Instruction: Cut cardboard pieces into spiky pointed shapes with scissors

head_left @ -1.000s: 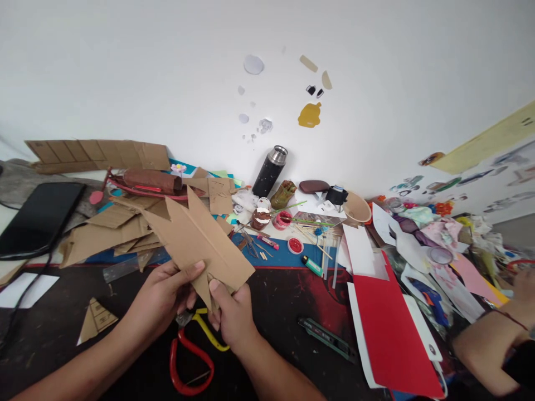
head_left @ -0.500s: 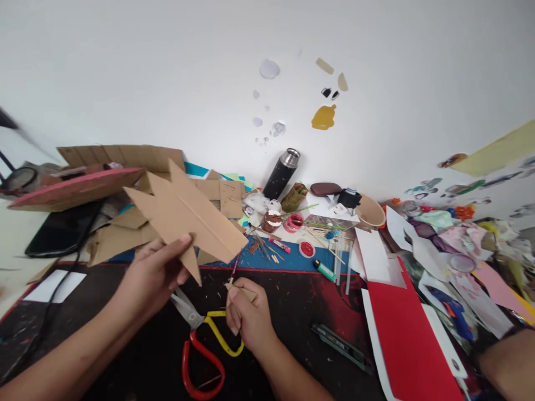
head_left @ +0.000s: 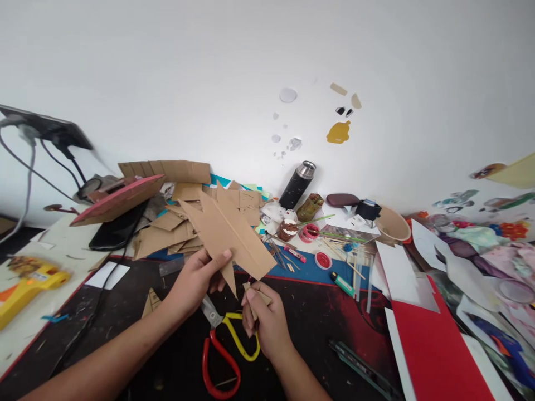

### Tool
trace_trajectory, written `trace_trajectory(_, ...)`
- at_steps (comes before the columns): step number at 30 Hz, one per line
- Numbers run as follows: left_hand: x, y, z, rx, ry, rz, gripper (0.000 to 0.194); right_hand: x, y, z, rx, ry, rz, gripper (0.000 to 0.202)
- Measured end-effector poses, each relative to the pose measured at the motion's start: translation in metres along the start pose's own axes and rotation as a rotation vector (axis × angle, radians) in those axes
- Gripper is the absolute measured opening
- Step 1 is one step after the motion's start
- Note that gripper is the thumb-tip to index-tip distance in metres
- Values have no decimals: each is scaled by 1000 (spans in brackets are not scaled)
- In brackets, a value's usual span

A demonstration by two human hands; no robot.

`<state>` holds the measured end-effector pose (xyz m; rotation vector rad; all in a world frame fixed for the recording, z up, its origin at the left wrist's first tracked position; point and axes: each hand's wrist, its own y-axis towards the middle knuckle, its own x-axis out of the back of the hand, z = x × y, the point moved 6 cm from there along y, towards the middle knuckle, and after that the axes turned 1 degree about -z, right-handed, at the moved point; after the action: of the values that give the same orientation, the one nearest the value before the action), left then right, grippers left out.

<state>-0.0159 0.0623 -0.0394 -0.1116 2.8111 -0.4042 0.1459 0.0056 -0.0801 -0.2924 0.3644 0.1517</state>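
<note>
The right hand (head_left: 267, 314) is pinching a small brown cardboard scrap (head_left: 264, 297), its fingers hiding much of it. Steel scissors with red and yellow looped handles (head_left: 214, 318) are lying near, the left hand (head_left: 204, 273) covering their blade tips. The black mat (head_left: 309, 323) is stretching right to a dark green utility knife (head_left: 361, 365). The left hand, thumb uppermost, is gripping a flat, spiked brown cardboard piece (head_left: 240, 236), which is slanting over the mat's far edge.

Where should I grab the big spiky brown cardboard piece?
I'd pinch the big brown cardboard piece by its wide, straight end, coming from the right: the left hand grips its lower edge, and its narrow points, mostly aimed up-left, might bend.
</note>
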Motion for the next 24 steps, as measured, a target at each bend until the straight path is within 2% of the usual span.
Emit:
trace_trajectory(6, 4, 0, -14, -61, 70, -4, 54, -3, -3, 3, -1, -70, 22, 64)
trace_trajectory(13, 10, 9, -35, -101, 407, 106, 57, 0, -2, 11, 33, -141, -32, 68)
trace_trajectory(16, 14, 15, -36, -68, 548, 204, 52, 4, -2, 16, 82, -204, -95, 70)
trace_trajectory(19, 13, 17, -30, -34, 661, 238, 50, 6, -5, 18, 125, -287, -121, 67)
trace_trajectory(22, 8, 15, -33, -146, 782, 202, 51, 3, -8, 15, 177, -375, -102, 60)
trace_trajectory(24, 14, 13, -50, -276, 802, 78, 44, 0, -10, 15, 226, -441, -84, 55)
